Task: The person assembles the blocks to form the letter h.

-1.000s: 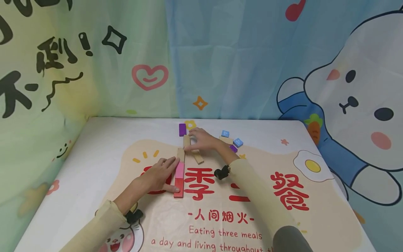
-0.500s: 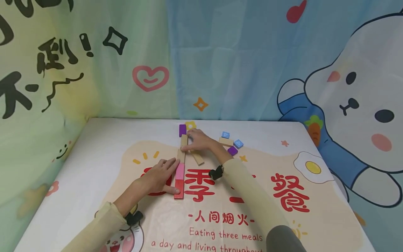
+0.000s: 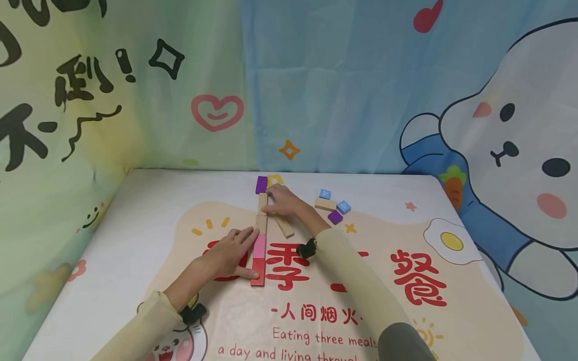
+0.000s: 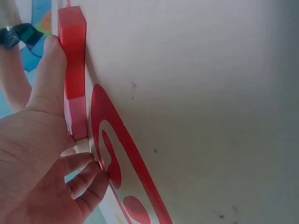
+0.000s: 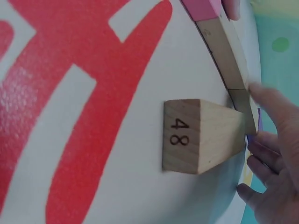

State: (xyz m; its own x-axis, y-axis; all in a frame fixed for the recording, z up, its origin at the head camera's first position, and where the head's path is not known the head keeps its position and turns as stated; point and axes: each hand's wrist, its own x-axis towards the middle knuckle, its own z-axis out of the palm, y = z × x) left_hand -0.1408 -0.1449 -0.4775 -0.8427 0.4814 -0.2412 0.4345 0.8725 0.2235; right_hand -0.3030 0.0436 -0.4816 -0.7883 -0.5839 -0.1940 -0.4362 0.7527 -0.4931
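L hand (image 3: 227,252) lay w/ fingers apart, thumb on red block (image 3: 259,264); R hand (image 3: 288,201) touched wooden block (image 3: 262,202), grip unclear, No. 48 block (image 5: 181,135) near its fingers.

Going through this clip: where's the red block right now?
In the head view, the red block is below and slightly left of centre, at the near end of the row, against the pink block; the left hand's thumb touches it.
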